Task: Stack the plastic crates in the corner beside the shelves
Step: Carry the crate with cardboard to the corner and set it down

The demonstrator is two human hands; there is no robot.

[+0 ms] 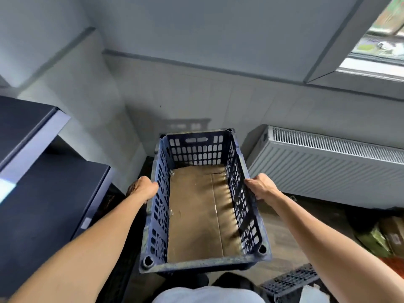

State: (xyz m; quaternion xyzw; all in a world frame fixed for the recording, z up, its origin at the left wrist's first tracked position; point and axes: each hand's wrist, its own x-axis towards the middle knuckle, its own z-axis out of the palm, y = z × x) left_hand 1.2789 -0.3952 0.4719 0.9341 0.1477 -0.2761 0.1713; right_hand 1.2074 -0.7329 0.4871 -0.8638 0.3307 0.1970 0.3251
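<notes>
A dark blue perforated plastic crate [238, 193] with a brown cardboard sheet [196, 211] lining its bottom is held in front of me, long side pointing toward the corner wall. My left hand [143, 189] grips the crate's left rim and my right hand [260, 185] grips its right rim. Part of another dark crate [290, 281] lies on the floor at the lower right.
Dark shelves [43, 193] stand at the left, close to the crate. A white radiator [328, 165] runs along the wall at the right under a window [376, 47]. Bags and boxes [384, 235] lie on the floor at the far right.
</notes>
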